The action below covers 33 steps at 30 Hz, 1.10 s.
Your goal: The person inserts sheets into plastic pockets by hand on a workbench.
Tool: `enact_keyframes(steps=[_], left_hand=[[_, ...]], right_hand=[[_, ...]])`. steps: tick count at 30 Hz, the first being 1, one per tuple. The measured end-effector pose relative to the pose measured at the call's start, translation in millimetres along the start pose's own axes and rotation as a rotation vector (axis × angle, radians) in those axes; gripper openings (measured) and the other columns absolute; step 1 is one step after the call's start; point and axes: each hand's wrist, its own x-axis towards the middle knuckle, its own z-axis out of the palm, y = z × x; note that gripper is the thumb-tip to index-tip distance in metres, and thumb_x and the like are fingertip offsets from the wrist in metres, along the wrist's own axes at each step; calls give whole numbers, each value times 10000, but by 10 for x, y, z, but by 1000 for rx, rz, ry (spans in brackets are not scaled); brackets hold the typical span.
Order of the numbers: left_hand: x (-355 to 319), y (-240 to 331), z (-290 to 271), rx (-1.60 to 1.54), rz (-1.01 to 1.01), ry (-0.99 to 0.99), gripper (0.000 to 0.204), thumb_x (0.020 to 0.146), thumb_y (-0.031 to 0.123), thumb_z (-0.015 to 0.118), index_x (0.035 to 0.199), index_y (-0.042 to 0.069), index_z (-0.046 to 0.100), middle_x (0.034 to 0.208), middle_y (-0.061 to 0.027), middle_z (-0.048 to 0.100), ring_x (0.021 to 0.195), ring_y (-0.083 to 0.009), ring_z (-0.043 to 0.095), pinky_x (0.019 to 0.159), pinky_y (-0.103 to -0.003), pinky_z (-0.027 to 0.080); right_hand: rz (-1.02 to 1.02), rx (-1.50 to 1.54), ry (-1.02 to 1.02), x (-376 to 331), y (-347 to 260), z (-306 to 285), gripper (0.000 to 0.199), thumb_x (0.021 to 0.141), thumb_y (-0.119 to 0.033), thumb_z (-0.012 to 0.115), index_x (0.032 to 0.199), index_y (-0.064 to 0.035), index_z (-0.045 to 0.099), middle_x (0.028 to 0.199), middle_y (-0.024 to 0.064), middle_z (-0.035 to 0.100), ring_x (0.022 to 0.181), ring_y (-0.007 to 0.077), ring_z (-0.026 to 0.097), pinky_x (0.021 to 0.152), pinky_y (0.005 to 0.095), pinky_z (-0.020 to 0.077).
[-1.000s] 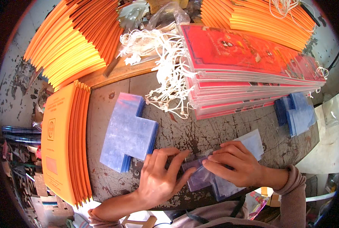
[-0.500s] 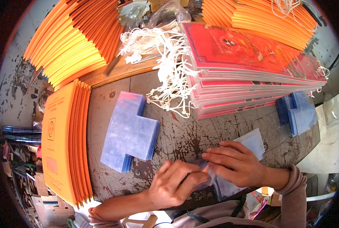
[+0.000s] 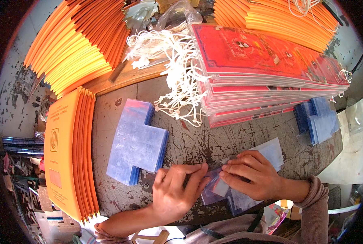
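Note:
Both of my hands work on a small pile of clear bluish plastic sleeves [image 3: 271, 151] at the near edge of a worn grey table [image 3: 197, 142]. My left hand [image 3: 177, 193] lies with fingers curled, pinching the top sleeve at its left end. My right hand [image 3: 252, 175] presses flat on the same sleeve from the right, fingertips meeting the left hand's. Part of the pile is hidden under both hands. A thicker stack of the same blue sleeves [image 3: 136, 140] sits just left of my left hand.
A tall stack of red flat paper bags [image 3: 263, 69] with white string handles [image 3: 177, 81] fills the back. Orange bag stacks lie at back left [image 3: 75, 44], back right [image 3: 271, 16] and down the left side [image 3: 67, 154]. More blue sleeves [image 3: 320, 120] sit at right.
My left hand has closed from a flat, spread pose into a curled pinch on the sleeve and slid slightly toward me. The right hand has barely moved.

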Motion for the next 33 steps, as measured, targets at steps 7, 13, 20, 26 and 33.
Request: enact_keyframes(steps=[7,13,20,26,33], left_hand=[[39,43,-15,230,114,66,377,705,234,780,1040,78,705,974,9,607,744,-91,560,653,-270,379],[3,43,-17,269,173,65,331,748,227,738,1038,72,709,1057,-6,619,764,-93,572,648,-267,380],[-1,13,10,218,176,77,297,749,225,725,991,54,704,1055,-7,621,765,-98,581,612,-248,380],[33,41,-28,217,90,51,362,745,234,755,1056,61,688,1015,-35,611,786,-132,581,619,-285,405],[-23,56,3,252,140,60,346,736,222,759,1033,56,695,1051,-22,633,778,-118,581,621,-274,392]], right_hand=[[-11,-23,-12,-7,16,-2,279,678,-165,643,928,-40,636,953,58,578,883,207,565,802,373,478],[37,-17,-8,36,-22,-12,197,720,-160,644,890,-64,618,1005,85,589,925,228,577,798,382,481],[84,1,-20,39,-5,0,153,741,-122,659,877,-78,604,1070,131,584,967,269,580,797,391,489],[82,66,-51,5,5,1,184,742,-114,659,906,-48,607,1087,152,567,937,283,566,796,393,489],[116,126,-103,56,7,-39,188,762,-124,653,924,-41,606,1080,150,556,957,299,552,800,415,478]])
